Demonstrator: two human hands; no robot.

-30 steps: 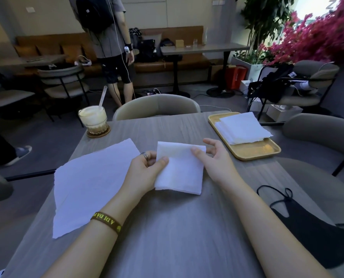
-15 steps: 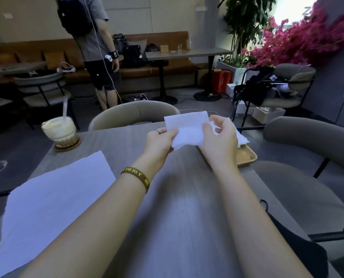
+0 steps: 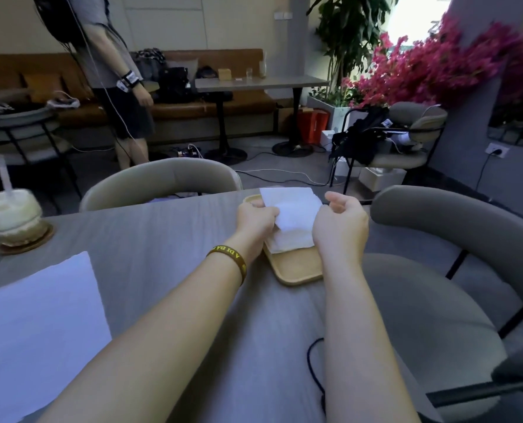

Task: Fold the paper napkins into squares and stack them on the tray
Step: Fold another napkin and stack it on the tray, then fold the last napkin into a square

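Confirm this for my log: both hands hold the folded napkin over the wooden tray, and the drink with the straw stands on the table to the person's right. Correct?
Not quite. In the head view the drink stands to the person's left, on a coaster. The rest holds: left hand and right hand hold the folded napkin over the wooden tray.

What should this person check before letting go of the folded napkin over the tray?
1. Folded napkin held by both the left hand and right hand: ok.
2. Napkin above the tray: ok.
3. Stack already on the tray to land on: ok.
4. Edges lined up with the stack: not ok, napkin sits skewed.
5. Napkin folded truly square: cannot tell, hands cover its sides.
6. Unfolded napkin waiting on the table: ok.
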